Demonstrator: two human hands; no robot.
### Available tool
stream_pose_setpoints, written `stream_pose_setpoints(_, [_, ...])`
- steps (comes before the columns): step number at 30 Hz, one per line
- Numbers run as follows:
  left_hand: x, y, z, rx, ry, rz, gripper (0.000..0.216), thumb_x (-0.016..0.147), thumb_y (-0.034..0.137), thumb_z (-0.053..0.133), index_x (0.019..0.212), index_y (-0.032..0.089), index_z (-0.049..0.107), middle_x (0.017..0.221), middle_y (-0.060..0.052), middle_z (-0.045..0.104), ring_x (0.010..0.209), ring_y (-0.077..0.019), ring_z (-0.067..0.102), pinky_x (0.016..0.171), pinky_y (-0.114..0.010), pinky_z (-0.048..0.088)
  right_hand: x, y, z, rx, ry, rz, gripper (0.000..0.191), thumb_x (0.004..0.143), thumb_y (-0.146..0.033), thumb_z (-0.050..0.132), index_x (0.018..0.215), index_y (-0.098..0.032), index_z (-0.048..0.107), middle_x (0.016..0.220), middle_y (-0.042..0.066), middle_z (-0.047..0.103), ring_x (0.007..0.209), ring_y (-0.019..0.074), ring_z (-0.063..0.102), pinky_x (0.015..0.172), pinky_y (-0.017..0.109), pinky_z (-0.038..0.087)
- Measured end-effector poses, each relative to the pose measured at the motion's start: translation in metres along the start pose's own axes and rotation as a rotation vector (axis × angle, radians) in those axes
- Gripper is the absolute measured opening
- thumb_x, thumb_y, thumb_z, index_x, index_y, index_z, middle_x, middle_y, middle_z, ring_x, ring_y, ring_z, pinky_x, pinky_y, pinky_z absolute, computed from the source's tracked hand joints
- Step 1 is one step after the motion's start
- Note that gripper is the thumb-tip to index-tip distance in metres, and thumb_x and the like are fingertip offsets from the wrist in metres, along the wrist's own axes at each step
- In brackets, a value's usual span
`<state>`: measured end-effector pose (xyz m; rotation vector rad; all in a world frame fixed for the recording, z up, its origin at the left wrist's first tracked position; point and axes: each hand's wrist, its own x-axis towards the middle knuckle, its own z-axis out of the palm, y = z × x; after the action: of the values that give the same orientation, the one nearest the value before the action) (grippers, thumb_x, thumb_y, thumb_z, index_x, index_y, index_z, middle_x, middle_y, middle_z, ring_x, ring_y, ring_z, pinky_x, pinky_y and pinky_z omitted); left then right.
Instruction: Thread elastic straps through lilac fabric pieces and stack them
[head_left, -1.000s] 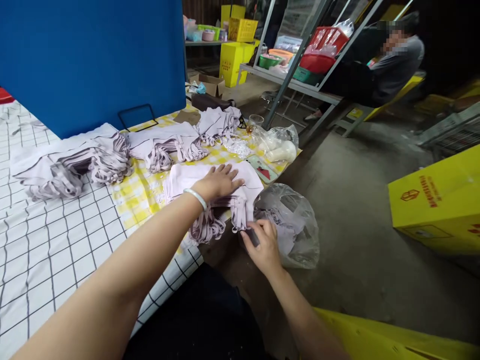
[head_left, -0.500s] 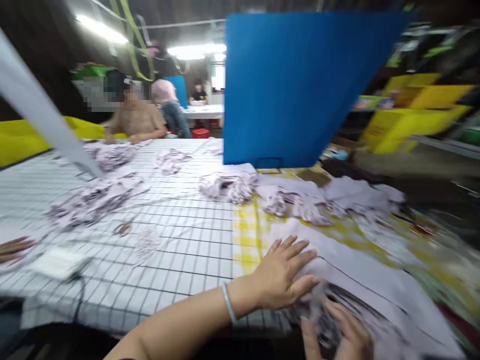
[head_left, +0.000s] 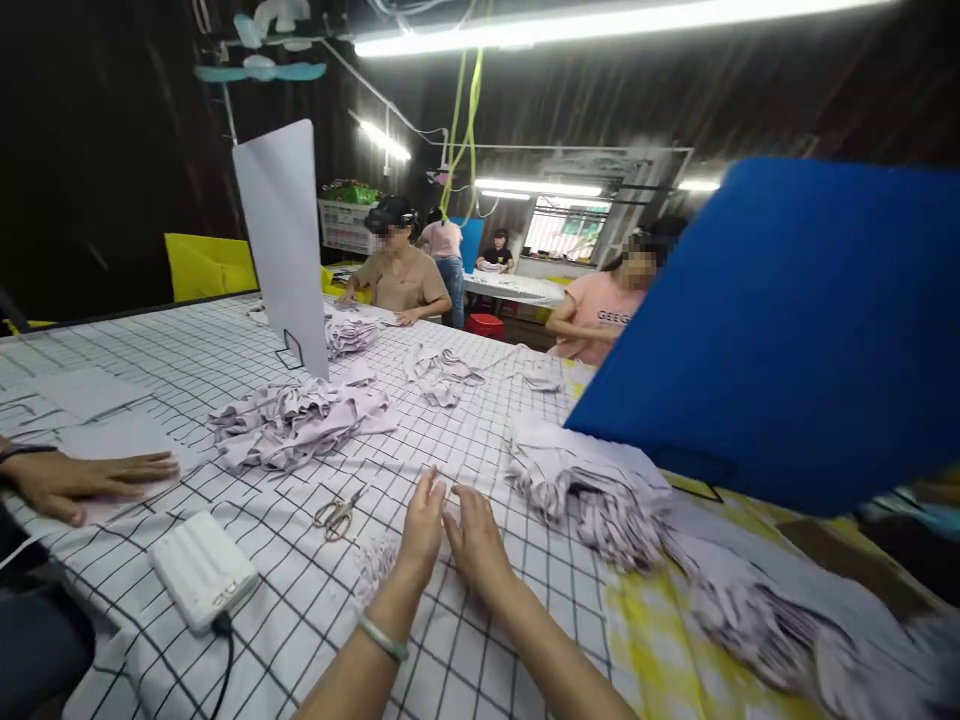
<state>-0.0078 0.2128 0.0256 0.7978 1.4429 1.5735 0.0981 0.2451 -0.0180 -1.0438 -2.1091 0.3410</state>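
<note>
Over the white checked tablecloth [head_left: 555,620], my left hand [head_left: 421,525], with a pale bangle on its wrist, is open with its fingers extended. Close beside it is my right hand [head_left: 476,535], also open, its palm turned toward the left one. No object shows between them. By the left wrist lies a small heap of pale scraps [head_left: 375,570], partly covered by the forearm. Small scissors [head_left: 337,515] with looped handles rest left of the hands. To the right, gathered pale lilac fabric pieces [head_left: 592,490] form a bunched stack.
A white power bank [head_left: 204,572] with a black cable sits front left, near a co-worker's hand [head_left: 112,480] flat on pale fabric. A ruffled fabric pile [head_left: 300,420] lies beyond. A white divider [head_left: 289,250] and a blue divider [head_left: 780,330] stand on the table. Co-workers sit opposite.
My view has swung left. Both hands have left the pale fabric at the right and come together over the checked cloth. My right hand has let go of the bunched fabric.
</note>
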Motion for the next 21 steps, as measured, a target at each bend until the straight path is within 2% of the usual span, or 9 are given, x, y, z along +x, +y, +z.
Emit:
stream_pose_setpoints(3, [0.016, -0.001, -0.022, 0.055, 0.142, 0.205, 0.052, 0.099, 0.037, 0.045, 0.147, 0.017, 0.043, 0.158, -0.012, 0.038, 0.149, -0.0241, 0.03, 0.124, -0.042, 0.024, 0.058, -0.015, 0.043, 0.029, -0.083, -0.123, 0.035, 0.094, -0.019, 0.046, 0.128, -0.017, 0.054, 0.124, 0.016, 0.061, 0.117, 0.0275, 0.057, 0.101, 0.049, 0.051])
stream_pose_setpoints(6, [0.018, -0.001, -0.037, 0.145, 0.327, 0.391, 0.054, 0.102, 0.041, 0.04, 0.153, 0.025, 0.034, 0.165, -0.007, 0.025, 0.153, -0.0227, 0.018, 0.125, -0.042, 0.019, 0.118, -0.046, 0.092, 0.041, -0.236, -0.219, 0.042, 0.092, -0.021, 0.051, 0.133, -0.014, 0.053, 0.137, 0.019, 0.054, 0.13, 0.0291, 0.049, 0.11, 0.048, 0.042])
stream_pose_setpoints(8, [0.016, -0.002, -0.038, 0.196, 0.384, 0.406, 0.054, 0.103, 0.04, 0.037, 0.155, 0.029, 0.029, 0.167, -0.003, 0.015, 0.155, -0.0227, 0.01, 0.126, -0.044, 0.015, 0.156, -0.064, 0.126, 0.046, -0.32, -0.181, 0.048, 0.092, -0.024, 0.052, 0.138, -0.01, 0.05, 0.146, 0.021, 0.047, 0.138, 0.0309, 0.041, 0.115, 0.047, 0.035])
stream_pose_setpoints(10, [0.014, -0.005, -0.034, 0.21, 0.396, 0.352, 0.054, 0.103, 0.039, 0.036, 0.155, 0.032, 0.027, 0.168, -0.001, 0.01, 0.155, -0.0229, 0.006, 0.126, -0.045, 0.015, 0.189, -0.076, 0.155, 0.08, -0.351, -0.068, 0.054, 0.091, -0.029, 0.055, 0.142, -0.012, 0.047, 0.153, 0.021, 0.039, 0.144, 0.0334, 0.032, 0.117, 0.05, 0.028])
stream_pose_setpoints(12, [0.013, -0.011, -0.028, 0.203, 0.388, 0.31, 0.052, 0.103, 0.038, 0.035, 0.155, 0.032, 0.03, 0.168, 0.0, 0.011, 0.155, -0.0234, 0.006, 0.126, -0.045, 0.016, 0.213, -0.078, 0.176, 0.194, -0.363, 0.07, 0.059, 0.081, -0.032, 0.067, 0.136, -0.017, 0.053, 0.154, 0.018, 0.038, 0.146, 0.0374, 0.026, 0.116, 0.055, 0.024])
stream_pose_setpoints(14, [0.011, -0.017, -0.021, 0.199, 0.373, 0.3, 0.051, 0.103, 0.037, 0.035, 0.154, 0.031, 0.033, 0.168, -0.001, 0.013, 0.155, -0.0243, 0.007, 0.126, -0.046, 0.018, 0.229, -0.076, 0.188, 0.349, -0.388, 0.153, 0.05, 0.066, -0.028, 0.076, 0.114, -0.02, 0.065, 0.142, 0.015, 0.051, 0.138, 0.0392, 0.036, 0.11, 0.055, 0.03])
stream_pose_setpoints(16, [0.01, -0.021, -0.017, 0.201, 0.356, 0.298, 0.05, 0.103, 0.037, 0.036, 0.153, 0.032, 0.035, 0.168, -0.001, 0.014, 0.155, -0.0253, 0.008, 0.125, -0.047, 0.019, 0.239, -0.074, 0.19, 0.477, -0.393, 0.176, 0.028, 0.063, -0.026, 0.072, 0.09, -0.02, 0.066, 0.113, 0.009, 0.066, 0.116, 0.0322, 0.054, 0.099, 0.047, 0.042])
stream_pose_setpoints(18, [0.007, -0.022, -0.014, 0.191, 0.345, 0.295, 0.05, 0.103, 0.037, 0.037, 0.153, 0.033, 0.035, 0.168, -0.001, 0.013, 0.155, -0.026, 0.009, 0.125, -0.047, 0.02, 0.249, -0.077, 0.181, 0.552, -0.351, 0.175, 0.014, 0.068, -0.027, 0.062, 0.08, -0.02, 0.059, 0.086, 0.001, 0.065, 0.09, 0.0221, 0.06, 0.082, 0.036, 0.049])
stream_pose_setpoints(21, [0.005, -0.018, -0.013, 0.143, 0.338, 0.294, 0.052, 0.102, 0.041, 0.038, 0.153, 0.032, 0.033, 0.168, -0.002, 0.011, 0.154, -0.0268, 0.009, 0.125, -0.047, 0.019, 0.274, -0.096, 0.152, 0.659, -0.219, 0.173, 0.013, 0.076, -0.03, 0.049, 0.085, -0.021, 0.052, 0.079, -0.003, 0.058, 0.074, 0.0146, 0.055, 0.069, 0.027, 0.048])
